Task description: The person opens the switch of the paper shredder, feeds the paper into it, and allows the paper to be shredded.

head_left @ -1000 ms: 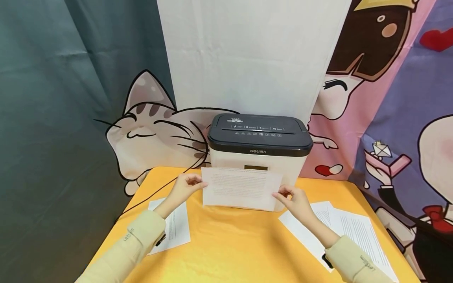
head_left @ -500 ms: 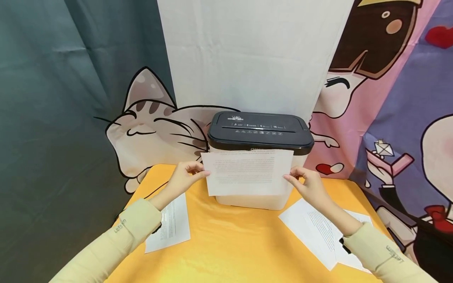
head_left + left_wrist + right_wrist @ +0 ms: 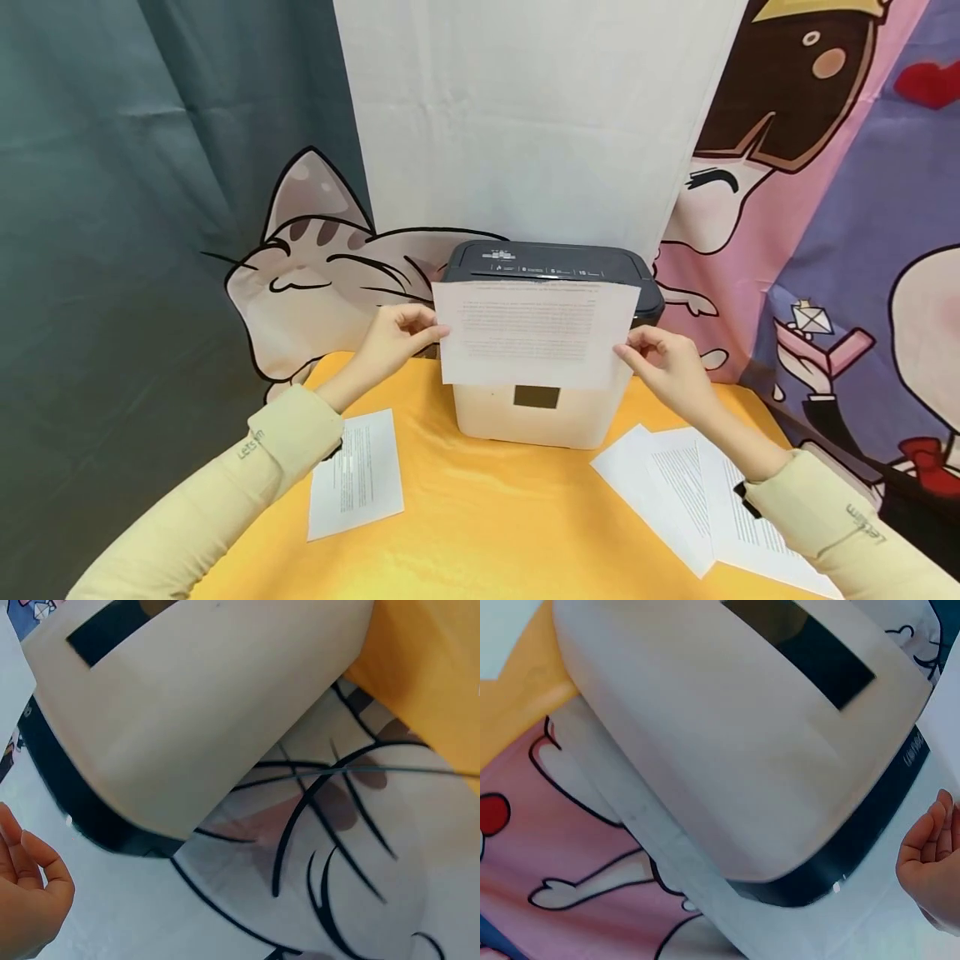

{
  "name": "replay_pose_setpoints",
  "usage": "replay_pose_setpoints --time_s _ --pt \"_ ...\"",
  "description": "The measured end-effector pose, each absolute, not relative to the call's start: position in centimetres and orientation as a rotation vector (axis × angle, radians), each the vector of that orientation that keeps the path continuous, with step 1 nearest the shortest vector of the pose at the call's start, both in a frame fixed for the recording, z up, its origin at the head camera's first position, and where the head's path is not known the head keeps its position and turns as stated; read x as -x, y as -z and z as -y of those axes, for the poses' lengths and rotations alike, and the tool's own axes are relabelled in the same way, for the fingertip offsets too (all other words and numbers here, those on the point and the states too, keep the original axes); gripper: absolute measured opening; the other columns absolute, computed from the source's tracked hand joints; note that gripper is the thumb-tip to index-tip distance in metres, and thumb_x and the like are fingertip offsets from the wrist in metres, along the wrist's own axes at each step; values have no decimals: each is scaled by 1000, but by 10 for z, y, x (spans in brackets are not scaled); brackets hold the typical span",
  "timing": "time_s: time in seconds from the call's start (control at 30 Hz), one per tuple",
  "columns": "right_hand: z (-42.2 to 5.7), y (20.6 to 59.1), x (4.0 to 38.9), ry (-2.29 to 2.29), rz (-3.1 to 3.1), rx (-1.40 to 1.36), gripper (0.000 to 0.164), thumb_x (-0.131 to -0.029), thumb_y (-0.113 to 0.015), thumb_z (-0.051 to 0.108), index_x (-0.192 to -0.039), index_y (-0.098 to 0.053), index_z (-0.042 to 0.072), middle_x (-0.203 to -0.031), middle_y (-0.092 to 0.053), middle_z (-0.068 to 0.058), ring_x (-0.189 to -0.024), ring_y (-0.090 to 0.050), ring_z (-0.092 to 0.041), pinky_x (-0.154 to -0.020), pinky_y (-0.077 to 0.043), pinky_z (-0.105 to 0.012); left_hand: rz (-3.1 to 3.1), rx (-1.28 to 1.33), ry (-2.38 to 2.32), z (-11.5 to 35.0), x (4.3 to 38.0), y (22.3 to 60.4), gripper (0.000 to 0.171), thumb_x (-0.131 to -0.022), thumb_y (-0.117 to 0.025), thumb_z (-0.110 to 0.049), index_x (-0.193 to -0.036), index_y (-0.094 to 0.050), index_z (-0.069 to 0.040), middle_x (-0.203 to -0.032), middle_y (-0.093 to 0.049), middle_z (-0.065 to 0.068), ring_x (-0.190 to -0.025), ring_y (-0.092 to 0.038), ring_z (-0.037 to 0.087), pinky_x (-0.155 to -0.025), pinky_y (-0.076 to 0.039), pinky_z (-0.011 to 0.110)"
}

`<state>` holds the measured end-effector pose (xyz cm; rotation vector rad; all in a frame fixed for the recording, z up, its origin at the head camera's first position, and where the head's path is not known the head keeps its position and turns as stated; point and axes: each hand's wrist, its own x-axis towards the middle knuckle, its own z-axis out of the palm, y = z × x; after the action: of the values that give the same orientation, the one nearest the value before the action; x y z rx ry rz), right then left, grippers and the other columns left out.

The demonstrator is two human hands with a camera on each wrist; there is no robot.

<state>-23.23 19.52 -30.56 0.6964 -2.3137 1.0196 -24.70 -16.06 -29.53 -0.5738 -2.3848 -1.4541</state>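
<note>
A printed sheet of paper [image 3: 536,333] is held up in front of a paper shredder [image 3: 540,421], covering the front of its dark lid. My left hand [image 3: 401,342] pinches the sheet's left edge between thumb and fingers. At the opposite edge, my right hand [image 3: 667,362] pinches it the same way. The sheet's top edge lies just below the shredder's slot in the head view. Both wrist views show the shredder's white body [image 3: 165,727] and dark lid rim [image 3: 855,840], with a hand [image 3: 30,885] at one side and only a corner of the sheet.
On the yellow-covered table [image 3: 487,517] one printed sheet [image 3: 358,475] lies at the left. Several overlapping sheets [image 3: 675,492] lie at the right. A white cloth and cartoon-printed curtains [image 3: 315,267] hang behind. A thin dark cable [image 3: 405,769] runs beside the shredder.
Both hands have raised the sheet from low in front of the shredder up to its lid. The sheet now covers the lid's front, and the shredder's lower front window shows below it.
</note>
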Motion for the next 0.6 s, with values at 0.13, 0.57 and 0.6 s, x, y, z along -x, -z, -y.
replay_pose_setpoints --time_s 0.13,0.57,0.6 --pt "-196 292 232 -1008 2308 -711 6 -81 -69 -4 -79 -64 0 -68 -61 -8 -54 -44 0 -52 -41 -10 2365 604 1455 159 251 280 13 -83 -71 -9 -77 -66 1 -64 -57 4 -54 -42 4 -50 -33 18" --pt "-209 253 247 -883 2309 -717 5 -84 -67 1 -80 -65 0 -71 -65 -11 -63 -47 6 -60 -37 -9 2354 666 1391 152 271 247 15 -85 -70 -15 -79 -66 -2 -68 -59 -6 -57 -42 7 -55 -34 21" --pt "-209 251 248 -882 2308 -716 5 -84 -67 1 -80 -65 0 -71 -64 -10 -63 -48 6 -62 -38 -8 2354 672 1390 151 272 246 15 -85 -70 -15 -79 -66 -2 -67 -59 -7 -57 -42 8 -55 -34 21"
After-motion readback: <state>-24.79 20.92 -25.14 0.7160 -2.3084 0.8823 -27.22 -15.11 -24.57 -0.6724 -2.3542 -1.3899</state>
